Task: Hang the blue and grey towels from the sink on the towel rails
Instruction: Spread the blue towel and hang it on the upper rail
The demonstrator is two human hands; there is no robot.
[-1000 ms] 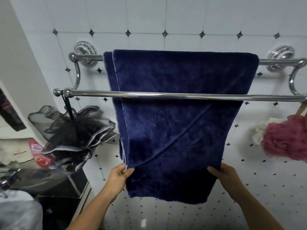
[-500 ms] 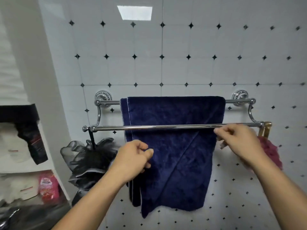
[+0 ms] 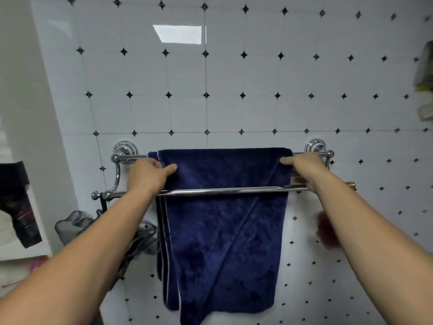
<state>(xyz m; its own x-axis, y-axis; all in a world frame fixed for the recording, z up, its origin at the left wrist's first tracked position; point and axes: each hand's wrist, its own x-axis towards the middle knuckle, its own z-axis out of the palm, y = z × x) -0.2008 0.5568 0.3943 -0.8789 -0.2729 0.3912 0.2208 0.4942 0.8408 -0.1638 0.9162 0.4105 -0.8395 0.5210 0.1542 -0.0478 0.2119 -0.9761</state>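
Observation:
A dark blue towel (image 3: pixel 222 242) hangs folded over the back chrome rail (image 3: pixel 131 157) of a double towel rack on the tiled wall. The front rail (image 3: pixel 222 190) crosses in front of the towel and carries nothing. My left hand (image 3: pixel 150 174) pinches the towel's top left corner at the back rail. My right hand (image 3: pixel 304 168) grips its top right corner, the thumb resting on the cloth. No grey towel and no sink are in view.
A black mesh bath sponge (image 3: pixel 77 224) hangs from the front rail's left end. A red bath sponge (image 3: pixel 326 233) hangs low on the right, partly behind my right forearm. Shelves with a dark tube (image 3: pixel 21 207) stand on the left.
Both hands rose from the towel's lower hem, past the front rail, to its top corners on the back rail. The view tilted upward and drew back from the wall.

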